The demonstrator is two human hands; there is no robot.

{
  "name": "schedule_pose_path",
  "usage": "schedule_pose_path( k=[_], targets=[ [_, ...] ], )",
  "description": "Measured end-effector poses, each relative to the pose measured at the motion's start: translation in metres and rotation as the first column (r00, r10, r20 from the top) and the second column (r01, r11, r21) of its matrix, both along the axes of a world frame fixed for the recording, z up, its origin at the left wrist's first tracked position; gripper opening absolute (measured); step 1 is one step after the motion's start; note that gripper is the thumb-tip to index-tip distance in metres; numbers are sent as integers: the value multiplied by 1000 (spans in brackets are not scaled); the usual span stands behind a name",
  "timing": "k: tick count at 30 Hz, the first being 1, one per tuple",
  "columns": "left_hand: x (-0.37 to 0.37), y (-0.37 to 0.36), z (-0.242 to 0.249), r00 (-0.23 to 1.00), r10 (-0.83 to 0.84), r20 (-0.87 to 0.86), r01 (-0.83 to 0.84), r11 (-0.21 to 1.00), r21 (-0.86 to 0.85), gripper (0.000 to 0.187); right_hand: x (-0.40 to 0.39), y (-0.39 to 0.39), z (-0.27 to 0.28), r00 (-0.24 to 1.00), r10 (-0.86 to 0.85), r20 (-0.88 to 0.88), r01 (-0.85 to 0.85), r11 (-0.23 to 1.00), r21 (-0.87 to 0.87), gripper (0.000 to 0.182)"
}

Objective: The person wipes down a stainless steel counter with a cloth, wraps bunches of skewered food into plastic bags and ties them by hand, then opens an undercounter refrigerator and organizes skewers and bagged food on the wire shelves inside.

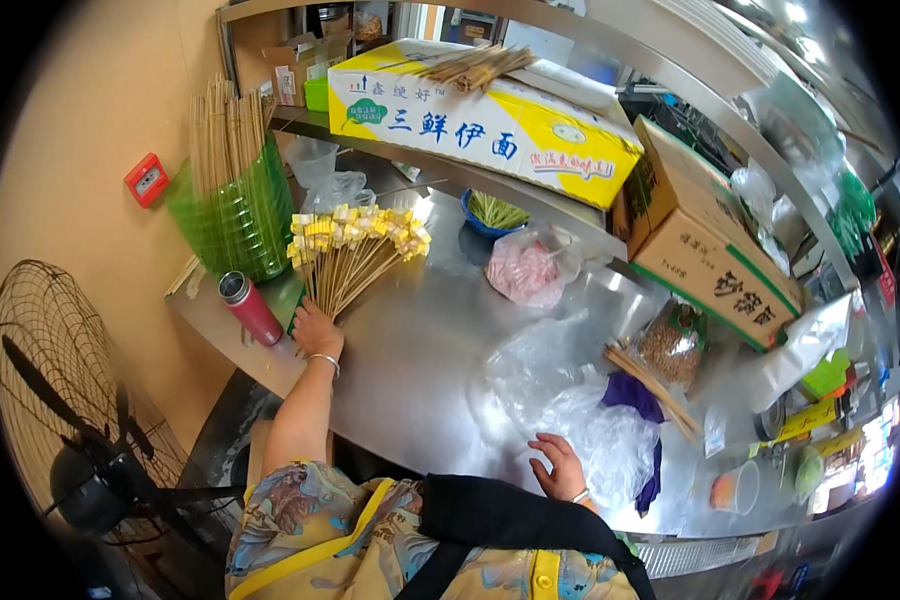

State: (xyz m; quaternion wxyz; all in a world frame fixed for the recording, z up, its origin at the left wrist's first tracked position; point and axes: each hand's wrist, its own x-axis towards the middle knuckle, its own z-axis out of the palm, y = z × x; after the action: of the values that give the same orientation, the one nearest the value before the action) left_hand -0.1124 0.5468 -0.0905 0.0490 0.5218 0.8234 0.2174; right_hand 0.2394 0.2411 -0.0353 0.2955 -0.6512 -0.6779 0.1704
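Note:
My left hand [316, 328] reaches far left and grips the lower ends of a fanned bundle of skewers [355, 250] tipped with yellow and white pieces, lying on the steel counter [420, 340]. My right hand [558, 466] rests near the counter's front edge with fingers apart, touching crumpled clear plastic bags [580, 420]. Beside the bags lie a purple cloth [635, 395] and a few bare bamboo sticks [655, 388].
A green basket of bare sticks [232, 190] and a red thermos [250, 307] stand at the left. A blue bowl of greens [494, 212], a bag of pink meat [526, 268], cardboard boxes [710, 240] and a yellow-white carton [480, 115] line the back. A fan [80, 420] stands lower left.

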Motion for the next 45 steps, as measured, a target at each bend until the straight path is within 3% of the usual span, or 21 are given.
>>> schedule_pose_path(
  k=[2, 5, 9, 16, 19, 22, 23, 28, 30, 31, 33, 34, 36, 39, 40, 41, 43, 44, 45],
  targets=[
    [-10, 11, 2, 993, -111, 45, 114, 990, -77, 53, 10, 11, -7, 966, -159, -204, 104, 960, -260, 37],
    [-18, 18, 3, 982, -159, 101, 165, 984, -65, 50, 30, 28, -13, 987, -98, 128, 111, 988, -103, 51],
    [-17, 17, 16, 955, -223, 196, 233, 972, -29, 52, 49, 38, -10, 987, -157, 31, 160, 982, -104, 39],
    [-22, 11, 7, 896, -352, 271, 315, 934, 170, 52, 53, 30, -8, 998, -33, 55, 38, 995, -92, 35],
    [-33, 18, 19, 898, -339, 280, 330, 941, 79, 48, 49, 27, -3, 997, -8, 71, 13, 997, -79, 35],
    [-42, 30, 25, 889, -366, 275, 334, 930, 157, 45, 48, 23, -1, 996, -7, 84, 12, 998, -56, 35],
    [-45, 31, 30, 875, -349, 336, 330, 937, 114, 42, 47, 21, 1, 996, -20, 89, 24, 999, -38, 35],
    [-36, 2, 21, 867, -446, 223, 370, 875, 313, 39, 43, 15, 7, 997, -33, 74, 33, 999, -5, 34],
    [-18, -36, 40, 797, -459, 392, 262, 848, 460, 38, 40, 14, 12, 998, -27, 63, 27, 1000, 10, 33],
    [-15, -49, 46, 801, -459, 385, 266, 848, 458, 38, 36, 14, 16, 999, 4, 47, -4, 1000, 19, 32],
    [-10, -75, 52, 507, -347, 789, 128, 936, 329, 41, 28, 15, 21, 999, 34, 28, -35, 999, 24, 31],
    [-8, -90, 51, 509, -346, 788, 132, 936, 325, 41, 23, 17, 24, 995, 94, -44, -94, 996, 5, 29],
    [4, -118, 60, 639, -559, 528, 179, 776, 605, 46, 12, 24, 26, 962, 169, -212, -178, 984, -22, 26],
    [41, -182, 94, 516, -528, 675, 135, 828, 544, 46, -21, 48, 31, 813, 128, -568, -283, 940, -193, 33],
    [51, -197, 92, 487, -553, 677, 149, 816, 559, 46, -38, 59, 27, 628, 151, -764, -388, 911, -138, 45],
    [61, -211, 93, 457, -574, 680, 203, 811, 549, 46, -54, 70, 24, 507, 140, -851, -436, 893, -113, 57],
    [79, -233, 92, 549, -617, 563, 310, 776, 548, 42, -85, 80, 44, 446, 133, -885, -425, 902, -79, 69],
    [88, -238, 82, 525, -637, 564, 344, 765, 545, 42, -97, 81, 52, 414, 175, -894, -415, 910, -14, 73],
    [98, -240, 66, 177, -641, 747, 257, 763, 593, 41, -108, 80, 55, 418, 160, -894, -385, 923, -15, 73]
  ],
)
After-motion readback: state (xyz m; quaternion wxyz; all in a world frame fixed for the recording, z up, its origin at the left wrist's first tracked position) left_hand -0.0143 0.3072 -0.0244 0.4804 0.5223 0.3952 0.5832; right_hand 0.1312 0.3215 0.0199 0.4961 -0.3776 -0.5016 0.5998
